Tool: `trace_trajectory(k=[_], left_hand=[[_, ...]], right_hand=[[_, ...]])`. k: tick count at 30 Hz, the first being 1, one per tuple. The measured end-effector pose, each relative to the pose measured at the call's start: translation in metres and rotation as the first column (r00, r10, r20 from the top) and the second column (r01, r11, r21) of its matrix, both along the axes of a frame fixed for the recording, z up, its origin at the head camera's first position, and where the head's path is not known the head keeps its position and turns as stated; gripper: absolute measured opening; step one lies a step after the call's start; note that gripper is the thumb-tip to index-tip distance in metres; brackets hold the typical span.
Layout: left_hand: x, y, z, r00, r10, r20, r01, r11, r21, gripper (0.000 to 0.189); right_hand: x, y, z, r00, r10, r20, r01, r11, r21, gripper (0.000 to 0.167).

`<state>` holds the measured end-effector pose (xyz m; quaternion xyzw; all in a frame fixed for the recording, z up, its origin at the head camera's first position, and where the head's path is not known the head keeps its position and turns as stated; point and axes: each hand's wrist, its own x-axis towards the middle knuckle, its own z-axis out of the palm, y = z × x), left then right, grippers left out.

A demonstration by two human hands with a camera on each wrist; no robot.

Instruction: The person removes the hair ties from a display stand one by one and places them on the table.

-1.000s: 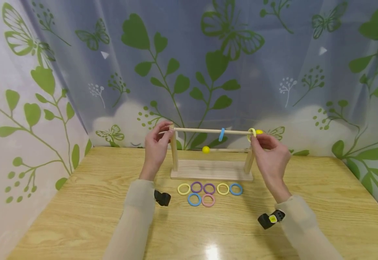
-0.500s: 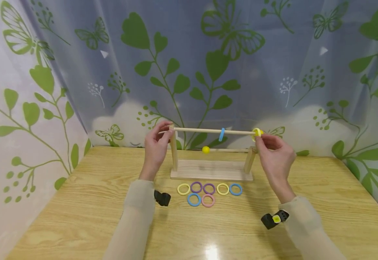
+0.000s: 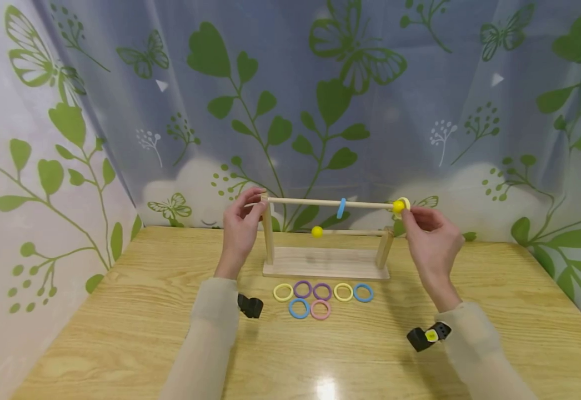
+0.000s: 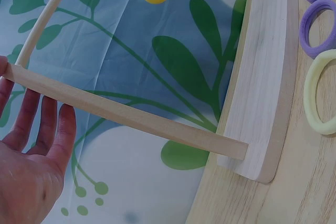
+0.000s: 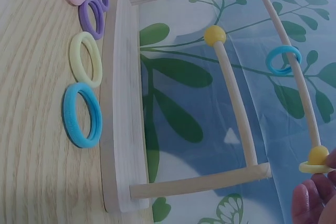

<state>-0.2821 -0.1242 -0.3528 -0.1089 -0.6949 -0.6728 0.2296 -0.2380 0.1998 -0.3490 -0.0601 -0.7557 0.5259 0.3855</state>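
Note:
A wooden stand [image 3: 325, 270] has two posts and two rods, each rod tipped with a yellow ball. My left hand [image 3: 240, 225] grips the top of its left post [image 4: 131, 114], thumb in front and fingers behind. At the free end of the upper rod, my right hand [image 3: 432, 239] pinches a pale yellow hair tie [image 5: 310, 168] between thumb and fingers. That tie sits right at the yellow ball [image 5: 317, 155], on its outer side. A blue hair tie [image 3: 341, 208] hangs on the upper rod, right of its middle. The lower rod [image 5: 233, 98] carries no tie.
In front of the stand several hair ties lie flat on the wooden table [image 3: 280, 355]: yellow, purple, blue [image 3: 363, 293] and pink [image 3: 320, 309]. A patterned curtain [image 3: 290, 111] hangs close behind the stand.
My right hand has moved right, drawing the yellow hair tie along the end of the upper rod and past its ball. My left hand stays at the post.

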Motion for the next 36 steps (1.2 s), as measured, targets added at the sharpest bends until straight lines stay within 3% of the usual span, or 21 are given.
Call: trace_trajectory(k=[28,36], left_hand=[[0.000,0.000,-0.001,1.000,0.000,0.002,0.000,1.000,0.007,0.024],[0.002,0.000,0.001,1.000,-0.003,0.006,0.003,1.000,0.008,0.025]], right_hand=[[0.009,0.014,-0.013,1.000,0.001,-0.015,-0.001,0.999,0.043,0.022],[0.014,0.018,-0.016,1.000,-0.010,0.013,0.009,0.997,0.078,0.021]])
